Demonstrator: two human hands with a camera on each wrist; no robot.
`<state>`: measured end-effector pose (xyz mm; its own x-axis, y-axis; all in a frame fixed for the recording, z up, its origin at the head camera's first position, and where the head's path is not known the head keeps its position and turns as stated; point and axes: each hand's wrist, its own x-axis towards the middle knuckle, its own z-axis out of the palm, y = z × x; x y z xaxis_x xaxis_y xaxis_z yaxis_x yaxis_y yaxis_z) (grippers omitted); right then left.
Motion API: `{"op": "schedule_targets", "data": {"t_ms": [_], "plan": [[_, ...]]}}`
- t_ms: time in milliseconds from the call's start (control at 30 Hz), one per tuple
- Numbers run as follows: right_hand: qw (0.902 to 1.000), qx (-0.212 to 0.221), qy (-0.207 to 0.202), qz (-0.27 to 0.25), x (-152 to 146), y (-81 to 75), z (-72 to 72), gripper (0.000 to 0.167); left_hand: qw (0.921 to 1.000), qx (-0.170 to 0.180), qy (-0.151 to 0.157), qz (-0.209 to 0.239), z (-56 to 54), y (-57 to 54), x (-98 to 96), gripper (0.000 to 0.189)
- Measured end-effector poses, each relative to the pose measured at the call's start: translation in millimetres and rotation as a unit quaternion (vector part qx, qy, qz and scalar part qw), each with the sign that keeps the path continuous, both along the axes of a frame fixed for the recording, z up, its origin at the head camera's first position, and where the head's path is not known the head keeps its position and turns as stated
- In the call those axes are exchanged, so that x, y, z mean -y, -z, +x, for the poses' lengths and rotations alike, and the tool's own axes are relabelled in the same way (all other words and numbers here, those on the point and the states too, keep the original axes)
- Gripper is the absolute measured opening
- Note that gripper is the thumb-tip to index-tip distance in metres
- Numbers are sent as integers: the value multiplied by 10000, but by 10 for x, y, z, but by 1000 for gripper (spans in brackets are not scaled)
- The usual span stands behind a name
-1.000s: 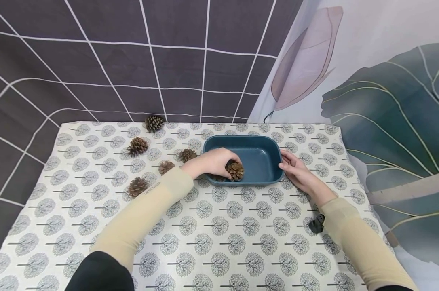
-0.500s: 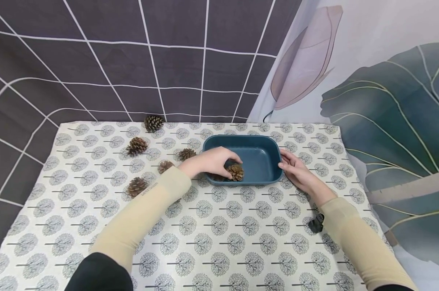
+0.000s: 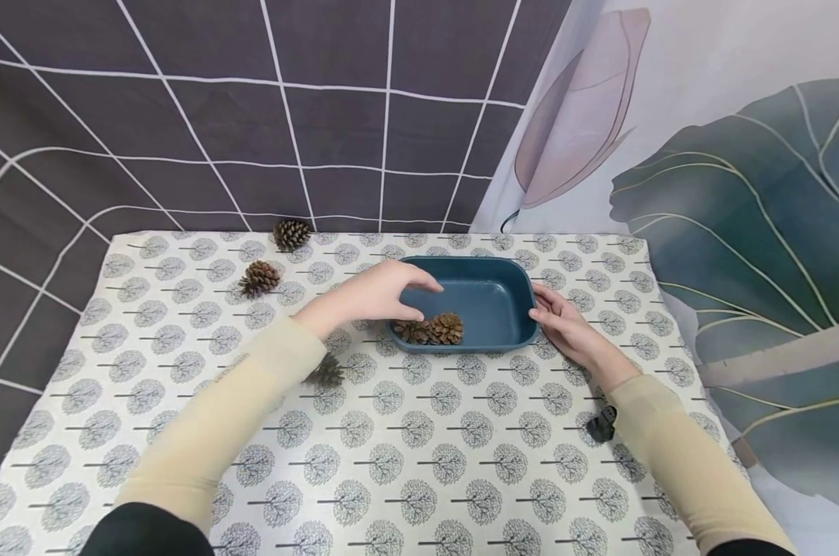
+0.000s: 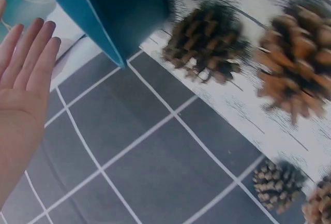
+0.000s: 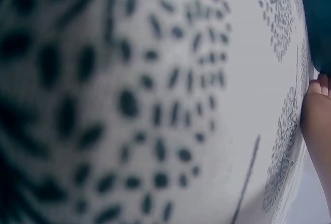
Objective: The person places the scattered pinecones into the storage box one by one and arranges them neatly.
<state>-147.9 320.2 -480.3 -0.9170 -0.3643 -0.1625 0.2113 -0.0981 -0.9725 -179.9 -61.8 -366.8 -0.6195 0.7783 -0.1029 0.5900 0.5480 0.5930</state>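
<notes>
1. Blue tray (image 3: pixel 499 340) stands on the cloth-covered bench (image 3: pixel 506 506); two pinecones (image 3: pixel 446 328) lie in its near-left corner.
2. Left hand (image 3: pixel 374 293): over the tray's left end, thumb and fingers apart, holding nothing.
3. Right hand (image 3: pixel 567 328): relaxed fingers touch the tray's right end.
4. Loose pinecones (image 3: pixel 259 278) lie left of the tray.

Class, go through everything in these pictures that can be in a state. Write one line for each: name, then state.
Blue bin: upright, uncovered, partly filled
Cloth: spread out
Pine cones inside: two visible, side by side
Loose pine cones: lying on the cloth
Left hand: holding nothing, fingertips over the bin
Right hand: touching the bin's right end
</notes>
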Motion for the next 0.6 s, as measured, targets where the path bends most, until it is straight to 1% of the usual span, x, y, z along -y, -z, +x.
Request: {"op": "schedule_targets", "data": {"t_ms": [133,267,400,600], "plan": [[9999,72,-9,82,-15,4,-7,60,9997,-63,-172,-141,127,-25,197,51],[9998,100,-54,137,-11,13,-12,62,9994,-124,-255,-205,280,-37,392,49],[9997,142,-44,197,-13,15,-3,64,9992,-168,-271,-244,384,4,553,47],[9999,112,30,43,-1,9,-9,60,9983,-145,-269,-489,518,79,747,43]]}}
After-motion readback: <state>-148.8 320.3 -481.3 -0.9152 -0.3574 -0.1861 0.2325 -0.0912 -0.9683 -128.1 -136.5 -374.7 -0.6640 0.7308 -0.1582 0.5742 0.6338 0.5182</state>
